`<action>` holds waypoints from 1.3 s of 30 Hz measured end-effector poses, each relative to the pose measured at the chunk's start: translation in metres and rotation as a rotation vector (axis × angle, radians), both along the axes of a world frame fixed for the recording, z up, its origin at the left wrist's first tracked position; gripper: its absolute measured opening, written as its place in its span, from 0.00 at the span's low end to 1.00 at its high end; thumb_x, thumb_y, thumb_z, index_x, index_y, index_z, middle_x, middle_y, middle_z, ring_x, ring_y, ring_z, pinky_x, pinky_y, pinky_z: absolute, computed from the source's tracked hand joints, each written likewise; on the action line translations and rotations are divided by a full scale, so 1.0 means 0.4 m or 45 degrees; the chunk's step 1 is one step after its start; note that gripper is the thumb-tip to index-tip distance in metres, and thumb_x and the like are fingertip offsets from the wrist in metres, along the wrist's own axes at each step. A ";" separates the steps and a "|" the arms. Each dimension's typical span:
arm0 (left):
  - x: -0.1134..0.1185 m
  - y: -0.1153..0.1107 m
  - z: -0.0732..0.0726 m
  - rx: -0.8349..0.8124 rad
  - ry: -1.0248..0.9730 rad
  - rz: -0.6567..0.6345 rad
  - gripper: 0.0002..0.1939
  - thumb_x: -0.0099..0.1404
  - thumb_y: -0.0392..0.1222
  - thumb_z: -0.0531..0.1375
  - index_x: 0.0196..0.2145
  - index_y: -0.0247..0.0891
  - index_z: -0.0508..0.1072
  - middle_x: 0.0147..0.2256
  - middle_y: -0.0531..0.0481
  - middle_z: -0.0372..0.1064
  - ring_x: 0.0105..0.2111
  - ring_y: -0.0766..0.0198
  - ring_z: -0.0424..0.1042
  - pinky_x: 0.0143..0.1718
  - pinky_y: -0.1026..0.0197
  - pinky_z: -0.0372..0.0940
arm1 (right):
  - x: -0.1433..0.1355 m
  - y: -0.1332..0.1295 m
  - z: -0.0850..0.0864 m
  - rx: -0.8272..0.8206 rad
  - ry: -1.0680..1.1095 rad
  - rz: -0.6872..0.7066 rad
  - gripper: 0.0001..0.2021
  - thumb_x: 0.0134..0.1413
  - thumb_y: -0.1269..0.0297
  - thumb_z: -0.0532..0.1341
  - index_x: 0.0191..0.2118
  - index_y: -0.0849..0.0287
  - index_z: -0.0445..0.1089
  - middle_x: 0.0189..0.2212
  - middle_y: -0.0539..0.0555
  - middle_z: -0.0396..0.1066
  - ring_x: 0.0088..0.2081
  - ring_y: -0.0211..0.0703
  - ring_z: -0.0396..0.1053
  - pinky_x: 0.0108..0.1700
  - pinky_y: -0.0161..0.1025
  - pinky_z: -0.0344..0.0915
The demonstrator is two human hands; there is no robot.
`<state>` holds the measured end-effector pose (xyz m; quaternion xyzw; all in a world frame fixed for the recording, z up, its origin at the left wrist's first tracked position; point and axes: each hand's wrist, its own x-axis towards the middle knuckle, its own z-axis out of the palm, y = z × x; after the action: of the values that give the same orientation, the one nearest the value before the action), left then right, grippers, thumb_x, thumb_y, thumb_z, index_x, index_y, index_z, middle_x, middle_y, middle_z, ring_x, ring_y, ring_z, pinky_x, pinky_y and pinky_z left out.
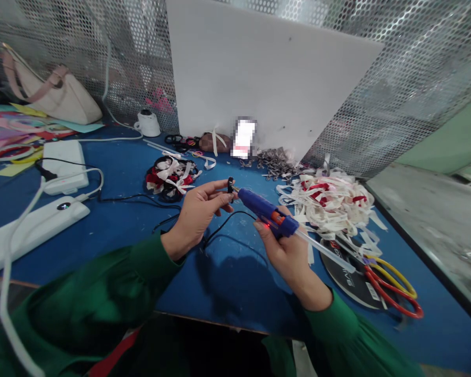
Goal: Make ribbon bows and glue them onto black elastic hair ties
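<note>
We hold both grips closed over the blue table (235, 303). Our left hand (192, 214) pinches a small black piece (230, 185) between thumb and index finger, with no gap left around it. The piece sits right at the fingertips, at about two o'clock from our left palm and standing roughly upright.

Our right hand (286, 251) is wrapped around a blue glue gun (259, 207), whose body points toward ten o'clock. Its metal nozzle (236, 189) meets the piece or lies just beside it; we cannot tell which. A red light glows near our fingers, and a clear glue stick (325, 250) runs out of the back toward four o'clock.

Taking the black piece as our centre, we see a heap of black hair ties with red and white bows (170, 178) at nine o'clock, and a lit phone (244, 139) near one o'clock against the white panel (259, 68). Metal clips (277, 163) are piled at two o'clock, pale and red ribbon loops (333, 204) at three, and red- and yellow-handled scissors (392, 288) at four.
</note>
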<state>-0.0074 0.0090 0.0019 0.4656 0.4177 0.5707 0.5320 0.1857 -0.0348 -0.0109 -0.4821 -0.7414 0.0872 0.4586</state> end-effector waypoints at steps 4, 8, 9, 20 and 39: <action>0.001 0.001 0.000 0.002 0.003 0.012 0.20 0.55 0.42 0.71 0.47 0.37 0.81 0.34 0.47 0.80 0.24 0.67 0.73 0.23 0.64 0.57 | -0.002 -0.002 0.008 -0.010 -0.008 0.023 0.08 0.61 0.57 0.62 0.39 0.56 0.67 0.23 0.46 0.66 0.23 0.39 0.64 0.27 0.36 0.59; 0.001 0.000 0.002 -0.003 -0.005 0.027 0.21 0.54 0.41 0.71 0.47 0.36 0.80 0.33 0.48 0.79 0.24 0.67 0.74 0.23 0.65 0.58 | -0.003 -0.006 0.014 -0.058 0.004 0.050 0.09 0.62 0.57 0.62 0.39 0.56 0.66 0.25 0.48 0.67 0.25 0.39 0.65 0.29 0.37 0.59; 0.002 -0.001 0.003 -0.009 -0.008 0.034 0.21 0.54 0.41 0.71 0.47 0.35 0.80 0.32 0.48 0.79 0.24 0.67 0.74 0.23 0.65 0.58 | -0.002 -0.007 0.014 -0.067 0.016 0.062 0.08 0.62 0.57 0.62 0.39 0.56 0.67 0.25 0.48 0.68 0.25 0.40 0.66 0.29 0.37 0.60; 0.005 -0.002 0.006 -0.007 0.025 0.047 0.21 0.53 0.39 0.70 0.47 0.34 0.80 0.29 0.49 0.78 0.24 0.66 0.74 0.23 0.65 0.58 | -0.009 0.003 0.014 -0.239 0.277 0.055 0.12 0.60 0.53 0.62 0.36 0.59 0.72 0.23 0.49 0.67 0.24 0.39 0.64 0.29 0.37 0.60; -0.001 -0.001 0.003 -0.003 0.041 0.002 0.23 0.59 0.41 0.68 0.52 0.37 0.77 0.36 0.45 0.81 0.26 0.67 0.74 0.26 0.65 0.59 | 0.000 0.023 0.015 -0.685 0.700 0.085 0.23 0.56 0.41 0.63 0.30 0.60 0.74 0.14 0.47 0.61 0.18 0.35 0.58 0.22 0.35 0.52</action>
<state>-0.0079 0.0085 0.0033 0.4738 0.4272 0.5631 0.5253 0.1858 -0.0255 -0.0048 -0.5195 -0.5565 0.4196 0.4943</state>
